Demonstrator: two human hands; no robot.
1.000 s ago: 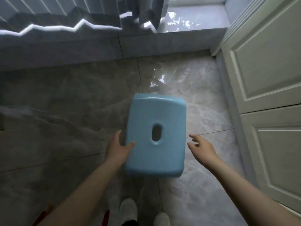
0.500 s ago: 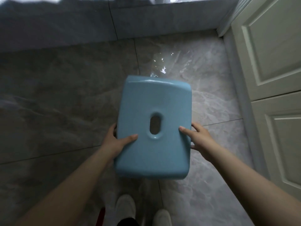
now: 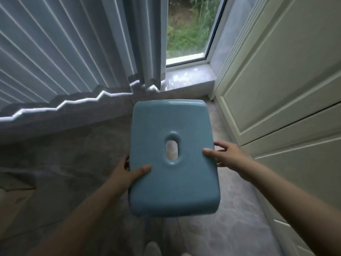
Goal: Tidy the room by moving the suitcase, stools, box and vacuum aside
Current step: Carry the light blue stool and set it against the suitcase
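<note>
Glossy blue plastic stool with oval seat slot (image 3: 173,159) was off the marble floor (image 3: 60,163), near window; left hand (image 3: 127,172) and right hand (image 3: 227,154) gripped opposite seat edges.

Pleated curtain (image 3: 55,58), window (image 3: 188,26), white panelled door (image 3: 276,80), marble floor (image 3: 60,172)

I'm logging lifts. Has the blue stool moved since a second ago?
Yes. The blue stool, gripped by both hands, now overlaps the ledge under the window; it looks lifted.
</note>
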